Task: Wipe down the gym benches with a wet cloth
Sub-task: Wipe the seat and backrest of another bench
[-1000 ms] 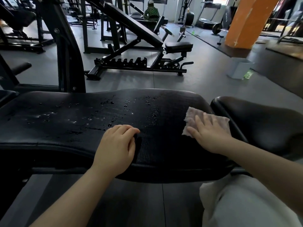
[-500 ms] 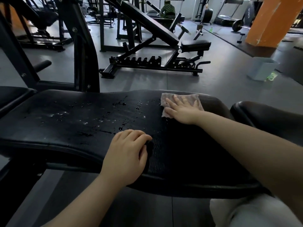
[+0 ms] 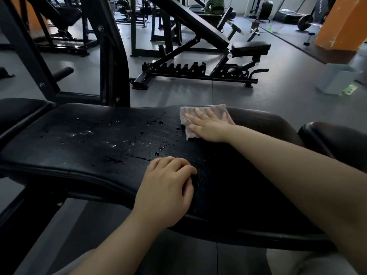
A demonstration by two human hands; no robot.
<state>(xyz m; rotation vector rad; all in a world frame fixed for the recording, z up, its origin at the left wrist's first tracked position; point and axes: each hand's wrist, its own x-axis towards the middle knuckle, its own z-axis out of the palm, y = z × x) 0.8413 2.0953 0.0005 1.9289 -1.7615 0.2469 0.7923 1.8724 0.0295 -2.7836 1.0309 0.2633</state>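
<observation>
On the worktop, the cloth lies at the far edge under the right hand; the left hand rests nearer, droplets to its left.

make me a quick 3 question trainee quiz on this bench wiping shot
1. True or false: the right hand presses the cloth flat with straight fingers.
2. Where do the water drops lie on the bench pad: A) left of the cloth, B) right of the cloth, C) under the left hand?
3. Fill in: the pillar at far right is ____.

Key: 1 true; 2 A; 3 orange.
</observation>
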